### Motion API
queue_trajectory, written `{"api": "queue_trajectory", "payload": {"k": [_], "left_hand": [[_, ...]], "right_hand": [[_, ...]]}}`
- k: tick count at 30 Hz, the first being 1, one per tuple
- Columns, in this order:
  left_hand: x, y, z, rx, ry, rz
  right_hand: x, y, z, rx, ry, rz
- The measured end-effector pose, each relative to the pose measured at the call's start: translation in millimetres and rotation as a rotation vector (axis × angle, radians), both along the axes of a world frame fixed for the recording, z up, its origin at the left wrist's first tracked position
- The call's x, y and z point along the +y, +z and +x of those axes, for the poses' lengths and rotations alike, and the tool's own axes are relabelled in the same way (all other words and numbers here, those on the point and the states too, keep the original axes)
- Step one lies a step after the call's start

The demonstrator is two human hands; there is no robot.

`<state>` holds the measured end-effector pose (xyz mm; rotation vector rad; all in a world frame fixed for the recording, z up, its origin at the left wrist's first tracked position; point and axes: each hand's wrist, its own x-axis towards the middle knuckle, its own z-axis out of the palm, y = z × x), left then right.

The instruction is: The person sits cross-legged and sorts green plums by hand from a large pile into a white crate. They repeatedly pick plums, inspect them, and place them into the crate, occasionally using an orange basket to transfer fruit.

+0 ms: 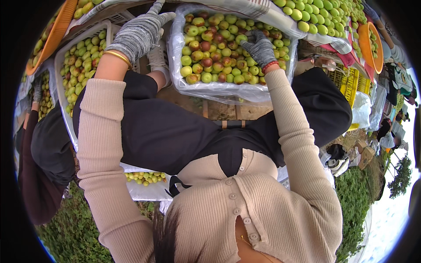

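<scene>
Background people [387,140] tiny; right hand [262,50] at green fruit [240,38], grip unclear

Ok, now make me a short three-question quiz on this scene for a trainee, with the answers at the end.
1. True or false: the left hand and the right hand are both without gloves.
2. Multiple choice: which wrist wears the gold-coloured bangle? A) left B) right C) both
3. Short answer: what lies under the right hand, and in what sort of container?

Key:
1. False; both wear gray knit gloves.
2. A.
3. Round fruit, green to reddish brown, in a crate lined with clear plastic.
</scene>
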<state>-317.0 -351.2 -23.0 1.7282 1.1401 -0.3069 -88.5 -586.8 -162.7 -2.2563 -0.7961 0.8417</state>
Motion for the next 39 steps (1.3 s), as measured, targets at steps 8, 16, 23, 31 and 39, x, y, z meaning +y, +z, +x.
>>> {"api": "queue_trajectory", "payload": {"k": [8, 16, 23, 31, 39], "left_hand": [[9.5, -25.5, -17.1, -0.226, -0.846, 1.160], [-13.7, 24.6, 4.3, -0.109, 0.050, 0.020], [-9.7, 15.8, 5.3, -0.077, 0.060, 0.010], [-3.0, 4.6, 4.2, -0.024, 0.076, -0.077], [-2.2, 7.5, 2.5, 0.066, -0.215, 0.180]], "right_hand": [[7.9, -9.6, -11.7, -0.315, 0.157, -0.067], [5.8, -7.7, -41.5, -0.173, -0.017, -0.058], [15.1, -10.9, -35.7, -0.238, 0.075, -0.197], [10.2, -3.5, -29.6, -0.064, 0.131, -0.099], [9.1, -16.7, -16.3, -0.099, 0.147, -0.218]]}}
